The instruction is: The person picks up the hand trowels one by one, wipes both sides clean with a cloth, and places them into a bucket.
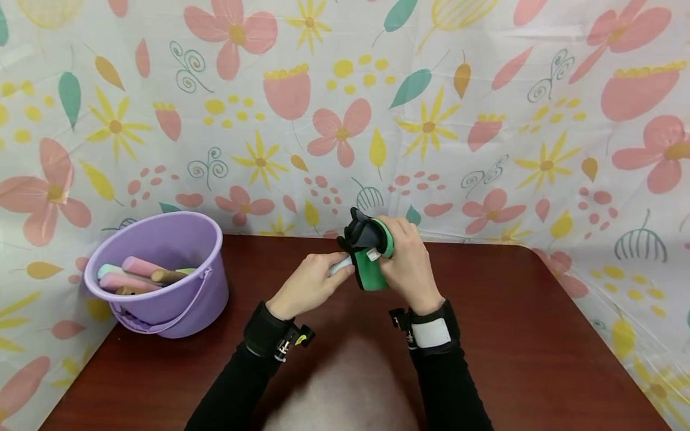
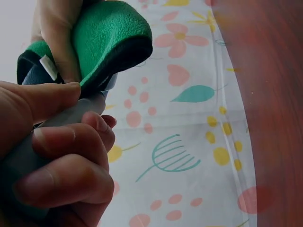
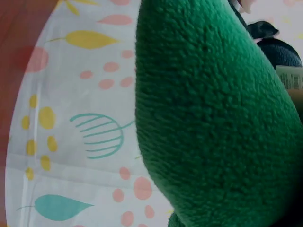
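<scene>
Above the tabletop's far edge, we note both forearms angled inward: left hand curled round a grey stick, right hand grasping the green-and-black glove over its tip.

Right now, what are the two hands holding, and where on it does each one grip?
The right hand grips the green and black fleece glove around its cuff; the left hand grips a pale grey stick entering it.

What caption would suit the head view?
Two hands, left and right, work a pale stick into a green glove beside a purple bucket.
</scene>
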Demonstrator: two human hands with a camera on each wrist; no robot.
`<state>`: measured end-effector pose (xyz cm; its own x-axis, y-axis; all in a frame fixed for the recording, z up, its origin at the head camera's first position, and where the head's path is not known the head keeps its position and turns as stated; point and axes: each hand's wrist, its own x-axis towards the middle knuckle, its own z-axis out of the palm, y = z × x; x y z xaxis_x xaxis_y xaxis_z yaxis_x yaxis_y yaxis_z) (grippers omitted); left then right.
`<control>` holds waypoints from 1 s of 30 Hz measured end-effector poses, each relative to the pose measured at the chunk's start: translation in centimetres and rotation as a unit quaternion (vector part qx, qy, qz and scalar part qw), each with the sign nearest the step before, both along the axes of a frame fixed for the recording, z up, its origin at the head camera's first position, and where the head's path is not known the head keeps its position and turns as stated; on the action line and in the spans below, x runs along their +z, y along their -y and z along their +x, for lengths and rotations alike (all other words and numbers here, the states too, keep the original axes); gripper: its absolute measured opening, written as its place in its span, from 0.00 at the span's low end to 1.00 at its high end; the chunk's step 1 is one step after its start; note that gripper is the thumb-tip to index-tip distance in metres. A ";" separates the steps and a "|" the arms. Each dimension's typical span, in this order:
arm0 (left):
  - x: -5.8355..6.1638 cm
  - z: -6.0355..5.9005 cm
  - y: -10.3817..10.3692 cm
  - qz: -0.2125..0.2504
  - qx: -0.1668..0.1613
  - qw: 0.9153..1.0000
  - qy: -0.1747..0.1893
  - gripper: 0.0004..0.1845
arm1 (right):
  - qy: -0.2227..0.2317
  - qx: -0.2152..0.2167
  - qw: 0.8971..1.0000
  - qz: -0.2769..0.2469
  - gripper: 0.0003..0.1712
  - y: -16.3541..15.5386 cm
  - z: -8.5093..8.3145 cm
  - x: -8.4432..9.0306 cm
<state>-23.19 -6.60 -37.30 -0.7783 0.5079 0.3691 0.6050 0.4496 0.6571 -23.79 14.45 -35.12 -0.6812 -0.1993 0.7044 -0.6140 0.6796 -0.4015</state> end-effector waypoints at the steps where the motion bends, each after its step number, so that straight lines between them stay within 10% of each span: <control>1: 0.0 0.0 0.0 -0.002 0.000 1.000 0.000 0.09 | -0.002 -0.006 1.000 -0.003 0.30 0.1 -0.1 0.0; 18: 0.1 -0.1 0.3 -0.015 0.004 1.000 0.022 0.09 | -0.076 -0.072 0.989 -0.108 0.24 -2.5 -1.1 -0.1; 30: 0.0 -0.3 0.5 0.002 -0.001 0.997 0.074 0.09 | -0.050 -0.148 0.971 -0.180 0.25 -5.6 -1.9 -0.7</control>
<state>-23.45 -7.06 -37.28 -0.8233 0.5079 0.2533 0.5026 0.4451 0.7411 -25.72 20.07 -35.79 -0.5965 0.2654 0.7575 -0.4613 0.6590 -0.5941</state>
